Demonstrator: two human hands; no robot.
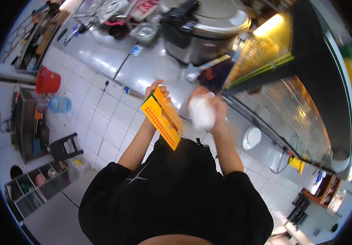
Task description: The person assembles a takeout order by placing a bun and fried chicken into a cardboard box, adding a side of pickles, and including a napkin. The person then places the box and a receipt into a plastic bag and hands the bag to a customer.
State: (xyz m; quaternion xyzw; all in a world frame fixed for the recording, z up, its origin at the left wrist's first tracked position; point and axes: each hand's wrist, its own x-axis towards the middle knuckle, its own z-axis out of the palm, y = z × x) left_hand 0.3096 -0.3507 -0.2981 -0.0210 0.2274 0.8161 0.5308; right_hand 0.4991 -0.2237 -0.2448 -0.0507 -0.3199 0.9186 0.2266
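Observation:
My left hand (pixel 158 89) is closed on the top end of a yellow and orange cardboard box (pixel 159 124) with a checked strip along its side. The box hangs tilted in front of my body, and a dark green edge shows near my fingers. To the right of it, my right hand (pixel 221 109) is wrapped round a rounded white bundle (pixel 201 112), smeared by motion; its material cannot be made out. Between box and bundle there is a gap. A pale round lid or dish (pixel 167 69) lies on the steel counter just beyond my hands.
The steel counter (pixel 98 49) runs ahead of me, bearing a large lidded metal pot (pixel 221 20) and plastic-wrapped goods (pixel 145 32). A glass display case (pixel 282 110) stands to the right, with a white round container (pixel 251 138) beside it. A red bucket (pixel 48 81) and black stool (pixel 66 147) are left.

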